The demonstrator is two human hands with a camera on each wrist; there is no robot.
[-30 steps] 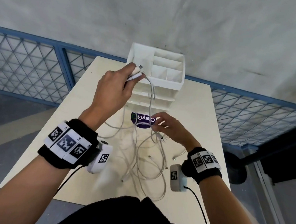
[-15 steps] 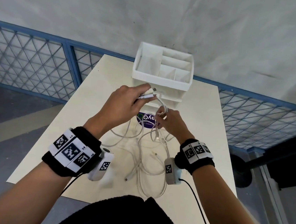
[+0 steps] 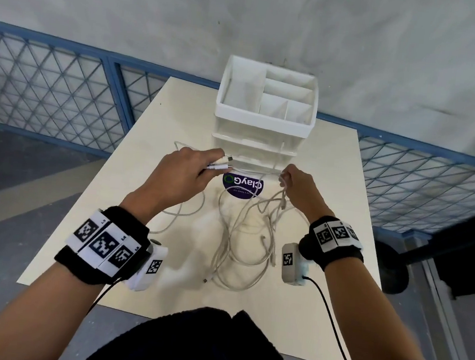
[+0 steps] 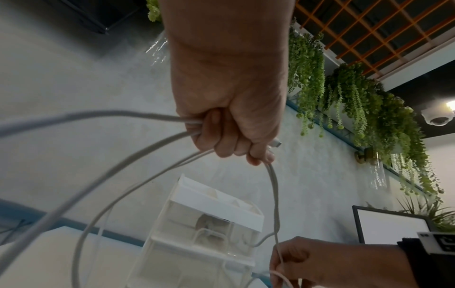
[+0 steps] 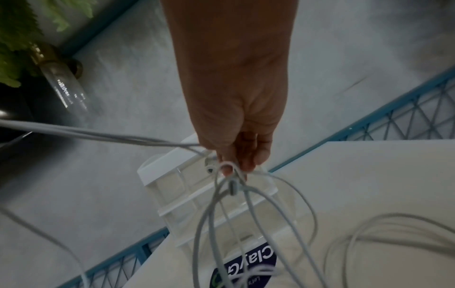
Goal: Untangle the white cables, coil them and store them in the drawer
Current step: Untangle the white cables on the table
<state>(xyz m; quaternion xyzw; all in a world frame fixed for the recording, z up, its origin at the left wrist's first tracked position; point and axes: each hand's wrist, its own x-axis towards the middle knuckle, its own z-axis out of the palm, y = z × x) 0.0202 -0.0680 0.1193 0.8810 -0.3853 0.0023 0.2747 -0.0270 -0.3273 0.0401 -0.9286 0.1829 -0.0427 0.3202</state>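
Observation:
Several white cables point(image 3: 241, 239) lie tangled on the pale table point(image 3: 332, 189) between my arms. My left hand point(image 3: 186, 171) grips two cable ends, whose plugs point(image 3: 225, 162) stick out to the right; the left wrist view shows its fingers point(image 4: 221, 144) curled round the strands. My right hand point(image 3: 297, 186) pinches a bundle of cable loops point(image 5: 229, 175) just above the table, with strands hanging from it. A stretch of cable runs between the two hands. The white drawer unit point(image 3: 265, 130) stands right behind the hands, with its drawers closed.
A purple round sticker point(image 3: 243, 186) lies on the table in front of the drawer unit. The unit's top tray point(image 3: 224, 96) has open compartments. A blue mesh railing point(image 3: 50, 78) runs behind the table, and the table edges drop off at left and right.
My left hand has come down from the drawer unit's top to table height with the plugs. My right hand has moved right and away from it, stretching cable between them.

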